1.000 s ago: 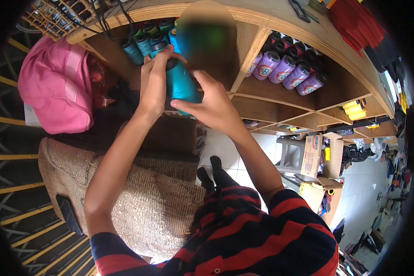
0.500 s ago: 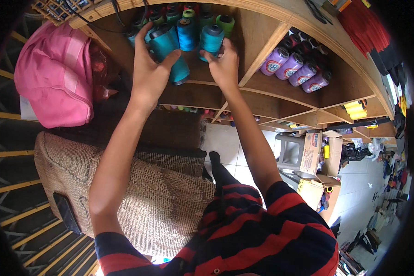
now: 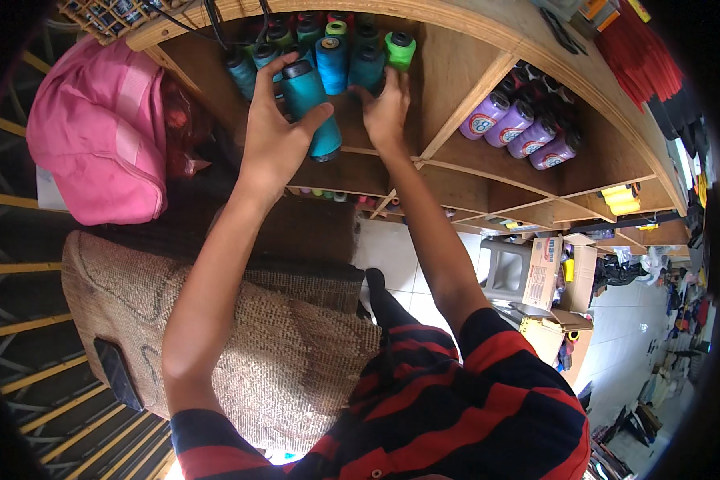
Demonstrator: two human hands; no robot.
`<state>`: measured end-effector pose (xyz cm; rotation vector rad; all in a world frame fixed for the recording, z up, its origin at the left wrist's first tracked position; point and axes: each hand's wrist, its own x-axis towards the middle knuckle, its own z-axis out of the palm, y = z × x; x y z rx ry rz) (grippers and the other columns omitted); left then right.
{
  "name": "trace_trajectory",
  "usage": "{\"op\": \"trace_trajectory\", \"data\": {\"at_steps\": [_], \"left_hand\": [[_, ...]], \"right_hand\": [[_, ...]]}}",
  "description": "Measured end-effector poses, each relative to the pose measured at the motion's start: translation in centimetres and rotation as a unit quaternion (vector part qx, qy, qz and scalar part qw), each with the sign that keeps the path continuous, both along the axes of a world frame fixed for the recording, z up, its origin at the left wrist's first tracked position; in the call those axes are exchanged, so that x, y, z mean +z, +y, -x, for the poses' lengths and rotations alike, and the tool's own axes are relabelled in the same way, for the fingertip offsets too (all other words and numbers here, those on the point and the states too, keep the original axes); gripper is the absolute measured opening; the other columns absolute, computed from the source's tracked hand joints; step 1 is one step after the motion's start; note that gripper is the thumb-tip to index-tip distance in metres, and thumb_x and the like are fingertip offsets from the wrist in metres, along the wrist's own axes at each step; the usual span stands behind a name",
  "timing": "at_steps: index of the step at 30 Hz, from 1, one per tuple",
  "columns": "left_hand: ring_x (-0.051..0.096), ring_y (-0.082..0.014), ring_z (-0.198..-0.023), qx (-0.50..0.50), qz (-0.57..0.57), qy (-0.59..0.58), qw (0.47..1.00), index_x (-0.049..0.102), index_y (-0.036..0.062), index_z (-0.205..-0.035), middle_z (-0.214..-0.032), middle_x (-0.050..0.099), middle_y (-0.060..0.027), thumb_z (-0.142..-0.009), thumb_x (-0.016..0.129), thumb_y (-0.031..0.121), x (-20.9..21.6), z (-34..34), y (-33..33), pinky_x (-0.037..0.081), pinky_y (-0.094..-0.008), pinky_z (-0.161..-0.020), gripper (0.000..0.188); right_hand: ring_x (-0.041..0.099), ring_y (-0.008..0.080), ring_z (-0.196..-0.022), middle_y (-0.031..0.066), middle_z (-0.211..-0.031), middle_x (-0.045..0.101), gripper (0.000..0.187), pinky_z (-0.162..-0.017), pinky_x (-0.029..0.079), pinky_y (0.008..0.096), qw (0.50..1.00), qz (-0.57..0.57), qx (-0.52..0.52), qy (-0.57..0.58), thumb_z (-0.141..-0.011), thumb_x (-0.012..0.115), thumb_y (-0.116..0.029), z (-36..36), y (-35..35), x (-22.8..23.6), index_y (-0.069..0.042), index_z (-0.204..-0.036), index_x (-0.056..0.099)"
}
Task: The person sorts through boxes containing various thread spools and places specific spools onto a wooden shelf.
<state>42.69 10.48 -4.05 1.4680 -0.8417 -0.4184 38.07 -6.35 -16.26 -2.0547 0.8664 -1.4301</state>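
Observation:
My left hand [image 3: 276, 136] is closed round a large teal thread spool [image 3: 312, 116], which tilts in front of the upper left shelf compartment. Inside that compartment, my right hand [image 3: 387, 114] has its thumb and fingers about the lower part of a smaller teal thread spool [image 3: 366, 69]. A bright blue spool [image 3: 331, 66] stands just left of it, and a lime green spool [image 3: 400, 51] stands to its right, close to my fingertips. Behind them are several more green, teal and dark spools, partly hidden.
A wooden divider [image 3: 466, 104] separates this compartment from one with purple spools [image 3: 510, 128]. On the left hangs a pink bag [image 3: 96, 136]. Below lies a woven brown mat [image 3: 280, 360] with a phone [image 3: 118, 374] on it. Cardboard boxes [image 3: 572, 280] and a grey stool [image 3: 506, 268] stand on the right.
The smaller teal spool in my right hand has gone deeper into the compartment, beside the bright blue one. My left hand still holds the large teal spool, now slightly farther right and lower.

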Motion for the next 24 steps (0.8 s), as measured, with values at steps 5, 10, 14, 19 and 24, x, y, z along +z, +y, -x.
{"op": "trace_trajectory", "data": {"at_steps": [5, 10, 14, 19, 24], "left_hand": [[0.06, -0.0168, -0.09, -0.01, -0.008, 0.004, 1.0, 0.038, 0.0076, -0.131, -0.101, 0.058, -0.012, -0.077, 0.068, -0.003, -0.2, 0.2, 0.0, 0.054, -0.0304, -0.075, 0.063], [0.061, -0.0166, -0.091, -0.022, -0.026, -0.007, 0.999, 0.037, 0.0071, -0.131, -0.101, 0.059, -0.0131, -0.076, 0.07, -0.003, -0.4, 0.6, -0.3, 0.054, -0.0305, -0.075, 0.064], [0.062, -0.0176, -0.091, -0.038, -0.017, -0.009, 0.999, 0.037, 0.0058, -0.13, -0.105, 0.059, -0.0142, -0.075, 0.072, -0.002, -0.8, 0.6, -0.4, 0.055, -0.0301, -0.075, 0.065], [0.063, -0.0191, -0.093, -0.054, 0.004, -0.022, 0.998, 0.034, 0.0051, -0.129, -0.109, 0.058, -0.0152, -0.074, 0.074, -0.002, -1.8, 0.8, -1.0, 0.055, -0.0314, -0.077, 0.068], [0.052, -0.0207, -0.111, -0.107, -0.003, -0.025, 0.994, 0.03, 0.0076, -0.134, -0.12, 0.046, -0.0151, -0.078, 0.072, -0.004, -2.2, 1.8, -1.3, 0.049, -0.0336, -0.092, 0.071]], "right_hand": [[0.056, 0.0402, -0.092, 0.0207, -0.1, 0.056, 0.053, -0.078, 0.045, 0.0466, 0.999, -0.011, 0.011, -0.031, -0.067, 0.081, -0.015, -0.4, -0.4, -1.6, 0.001, -0.11, 0.054], [0.057, 0.0378, -0.089, 0.0214, -0.099, 0.057, 0.053, -0.076, 0.047, 0.0432, 1.0, -0.001, 0.006, -0.004, -0.071, 0.08, -0.016, 0.3, -0.8, -1.0, 0.001, -0.113, 0.053], [0.058, 0.0365, -0.093, 0.0222, -0.101, 0.058, 0.044, -0.078, 0.048, 0.041, 0.998, -0.042, 0.023, -0.043, -0.079, 0.073, -0.017, 1.9, 0.7, -0.7, 0.003, -0.113, 0.053], [0.059, 0.0234, -0.096, 0.0163, -0.101, 0.059, 0.04, -0.07, 0.05, 0.0329, 0.94, -0.154, 0.29, -0.095, -0.082, 0.069, -0.015, 6.9, 5.9, 2.6, 0.003, -0.114, 0.053], [0.059, 0.025, -0.091, 0.0152, -0.108, 0.056, 0.052, -0.078, 0.048, 0.0335, 0.98, -0.031, 0.196, 0.0, -0.075, 0.072, -0.01, 8.4, 7.8, 3.3, 0.0, -0.121, 0.051]]}}
